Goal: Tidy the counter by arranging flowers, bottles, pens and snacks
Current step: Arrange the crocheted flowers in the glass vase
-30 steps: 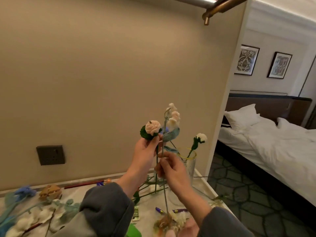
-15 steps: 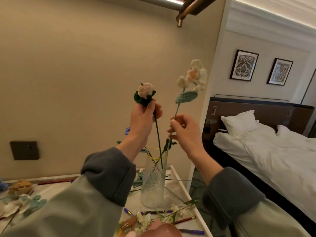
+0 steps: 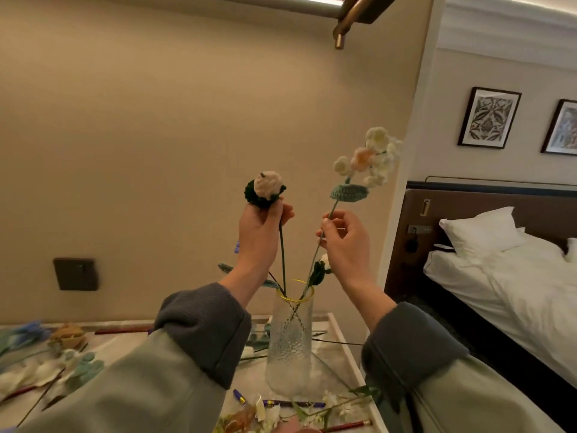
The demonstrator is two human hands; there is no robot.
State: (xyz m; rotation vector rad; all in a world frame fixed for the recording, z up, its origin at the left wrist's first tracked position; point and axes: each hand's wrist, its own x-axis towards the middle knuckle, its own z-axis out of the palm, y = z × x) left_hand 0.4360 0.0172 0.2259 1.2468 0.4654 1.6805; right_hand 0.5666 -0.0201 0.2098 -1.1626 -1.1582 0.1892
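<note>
Head cam: left hand [image 3: 259, 232] sits at 11 o'clock above the glass vase [image 3: 290, 345], fingers wrapped tight round the stem just under a cream bud flower [image 3: 267, 189] with a dark green calyx. Right hand [image 3: 343, 242] is at 1 o'clock above the vase, thumb and forefinger pinching the stem of a white blossom sprig [image 3: 371, 160] below its teal leaf, other fingers loosely curled. Both stems run down into the vase mouth and cross inside the glass. A small white flower [image 3: 324, 262] already stands in the vase, leaning toward 1 o'clock. The vase is upright on the counter [image 3: 125, 345]. Loose flowers [image 3: 46, 367] lie at 9 o'clock of the vase, a blue pen [image 3: 293, 403] lies at 6 o'clock just beside its base, and a red pencil [image 3: 346, 426] at 5 o'clock.
</note>
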